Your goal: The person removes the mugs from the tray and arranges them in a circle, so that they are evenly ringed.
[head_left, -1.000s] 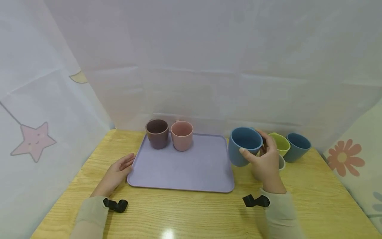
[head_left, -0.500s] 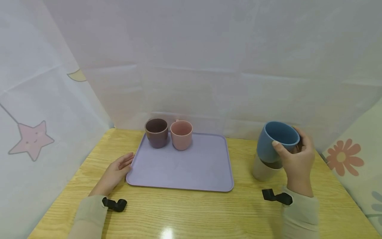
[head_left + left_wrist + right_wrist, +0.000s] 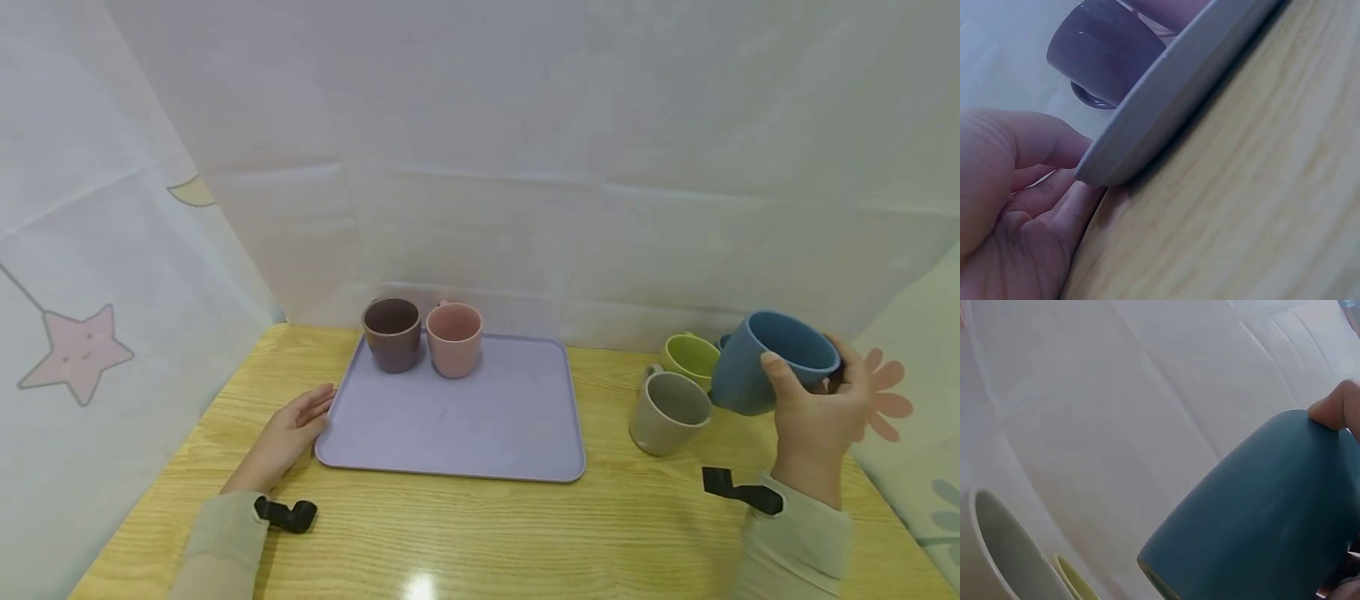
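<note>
My right hand [image 3: 821,417] holds a blue mug [image 3: 780,367] in the air at the right, tilted, thumb near its rim. In the right wrist view the blue mug [image 3: 1266,512] fills the lower right. Beside it stand a beige mug [image 3: 667,412] and a lime-green mug [image 3: 692,360]; a second blue mug [image 3: 722,342] is mostly hidden behind the held one. My left hand [image 3: 288,433] rests with straight fingers against the left edge of a lilac tray [image 3: 465,433]. In the left wrist view its fingers [image 3: 1054,140] touch the tray's rim.
A brown mug [image 3: 393,337] and a pink mug [image 3: 454,342] stand side by side at the tray's back left. Pale printed sheets [image 3: 480,208] hang behind and beside the wooden table [image 3: 480,533].
My right hand has carried the blue mug rightward from beside the tray, past the beige mug, and tilted it. The left hand stays at the tray's edge.
</note>
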A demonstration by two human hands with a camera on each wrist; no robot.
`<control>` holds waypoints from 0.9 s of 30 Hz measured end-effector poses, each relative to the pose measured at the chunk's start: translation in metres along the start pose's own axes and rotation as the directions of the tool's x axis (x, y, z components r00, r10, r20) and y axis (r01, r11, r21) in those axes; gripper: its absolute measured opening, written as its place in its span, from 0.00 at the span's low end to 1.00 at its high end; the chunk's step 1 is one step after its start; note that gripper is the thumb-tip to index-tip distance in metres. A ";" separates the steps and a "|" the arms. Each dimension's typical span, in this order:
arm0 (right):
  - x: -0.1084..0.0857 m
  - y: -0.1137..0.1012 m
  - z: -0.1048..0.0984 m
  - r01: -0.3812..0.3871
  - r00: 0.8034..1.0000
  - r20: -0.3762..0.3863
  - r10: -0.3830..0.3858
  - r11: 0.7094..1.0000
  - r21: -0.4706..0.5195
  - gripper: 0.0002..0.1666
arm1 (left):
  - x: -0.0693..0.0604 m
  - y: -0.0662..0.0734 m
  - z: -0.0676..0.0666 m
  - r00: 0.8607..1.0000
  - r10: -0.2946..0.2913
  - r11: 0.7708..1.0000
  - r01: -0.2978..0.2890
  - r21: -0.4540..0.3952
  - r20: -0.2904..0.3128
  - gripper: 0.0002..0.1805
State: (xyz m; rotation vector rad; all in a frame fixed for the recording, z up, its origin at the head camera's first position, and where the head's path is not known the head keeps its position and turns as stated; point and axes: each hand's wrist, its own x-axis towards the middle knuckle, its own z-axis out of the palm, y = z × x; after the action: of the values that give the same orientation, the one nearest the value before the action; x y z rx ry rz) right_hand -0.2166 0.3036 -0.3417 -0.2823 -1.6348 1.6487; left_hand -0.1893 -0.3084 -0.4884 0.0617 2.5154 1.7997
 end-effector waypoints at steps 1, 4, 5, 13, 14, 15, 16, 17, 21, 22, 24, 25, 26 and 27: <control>0.002 0.002 -0.002 0.001 1.000 -0.015 -0.001 1.000 -0.016 0.39 | 0.000 0.000 0.000 1.000 0.002 1.000 -0.002 -0.001 0.000 0.32; 0.008 0.008 -0.010 0.000 0.999 -0.042 -0.004 0.997 -0.083 0.40 | 0.000 0.001 0.000 1.000 0.004 1.000 -0.004 0.006 -0.001 0.32; 0.010 0.010 -0.012 -0.016 0.999 -0.049 0.012 0.997 -0.079 0.41 | 0.000 0.002 0.000 1.000 0.004 1.000 -0.004 0.008 -0.002 0.32; 0.022 0.031 -0.025 -0.164 0.979 -0.137 0.151 0.982 -0.092 0.44 | -0.002 0.005 0.001 1.000 0.005 1.000 -0.005 0.002 0.008 0.33; 0.023 0.035 -0.027 -0.173 0.977 -0.148 0.156 0.979 -0.106 0.44 | -0.002 0.005 0.001 1.000 0.004 1.000 -0.004 0.002 0.010 0.33; 0.024 0.038 -0.028 -0.185 0.973 -0.161 0.166 0.976 -0.113 0.44 | -0.002 0.005 0.001 1.000 0.004 1.000 -0.004 0.003 0.010 0.33; 0.025 0.041 -0.030 -0.204 0.968 -0.174 0.182 0.972 -0.117 0.44 | -0.002 0.005 0.001 1.000 0.004 1.000 -0.004 0.005 0.009 0.33; 0.026 0.044 -0.032 -0.220 0.963 -0.188 0.193 0.967 -0.130 0.44 | -0.002 0.005 0.001 1.000 0.004 1.000 -0.004 0.006 0.009 0.33; 0.031 0.055 -0.040 -0.282 0.943 -0.231 0.241 0.946 -0.162 0.47 | -0.001 0.004 0.001 1.000 0.005 1.000 -0.005 0.013 0.008 0.33; 0.032 0.057 -0.042 -0.299 0.937 -0.240 0.256 0.940 -0.163 0.48 | -0.001 0.004 0.000 1.000 0.007 1.000 -0.007 0.013 0.008 0.33; 0.035 0.062 -0.044 -0.326 0.926 -0.258 0.275 0.928 -0.179 0.50 | 0.000 0.003 0.000 1.000 0.009 1.000 -0.009 0.015 0.011 0.33; 0.036 0.064 -0.046 -0.336 0.922 -0.262 0.285 0.925 -0.175 0.51 | 0.000 0.003 0.000 1.000 0.009 1.000 -0.009 0.013 0.011 0.33; 0.038 0.067 -0.047 -0.346 0.918 -0.265 0.294 0.921 -0.178 0.52 | 0.000 0.003 0.000 1.000 0.009 1.000 -0.009 0.015 0.011 0.33; 0.039 0.069 -0.047 -0.353 0.917 -0.265 0.299 0.916 -0.188 0.52 | 0.000 0.003 0.001 1.000 0.010 1.000 -0.010 0.015 0.011 0.33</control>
State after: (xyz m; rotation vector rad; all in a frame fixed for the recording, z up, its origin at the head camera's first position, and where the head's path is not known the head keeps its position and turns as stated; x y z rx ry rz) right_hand -0.2374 0.3739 -0.3984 -0.8801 -1.6641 1.5893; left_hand -0.1889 -0.3069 -0.4855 0.0841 2.5261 1.7790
